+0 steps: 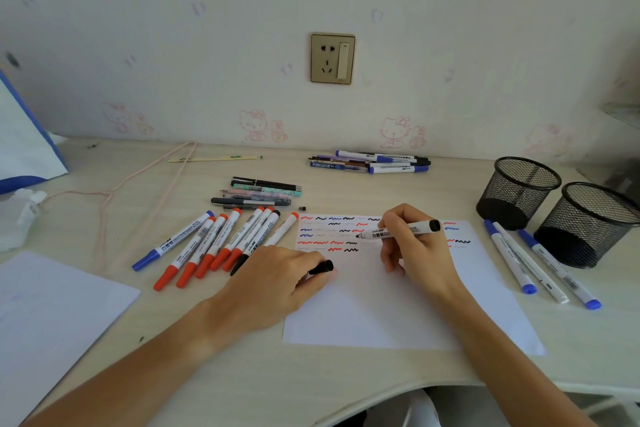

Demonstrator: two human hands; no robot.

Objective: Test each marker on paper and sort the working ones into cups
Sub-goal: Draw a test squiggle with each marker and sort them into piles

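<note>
The right hand (412, 246) holds a black marker (398, 230) with the fingers curled around its white barrel. The marker lies almost flat, its tip pointing to the left and touching the paper (398, 305) among the rows of short red, blue and black wavy lines. Its black back end sticks out to the right of the fingers. There is dark printing on the barrel, but it is too small to read, and I cannot make out a brand.

The left hand (277, 281) rests on the left edge of the paper, to the left of the right hand and a little nearer to the person. Its fingers are curled around a black cap (322, 268), which points out to the right.

Just to the left of the left hand, a row of markers (214, 246) lies on the table (242, 374), most with red caps, one blue and one black; their labels are also not readable. To the right of the right hand, three blue markers (540, 263) lie beside two black mesh cups (519, 191). The cups stand upright and touch each other. Beyond both hands, near the wall, lie two more groups of pens (370, 162).
</note>
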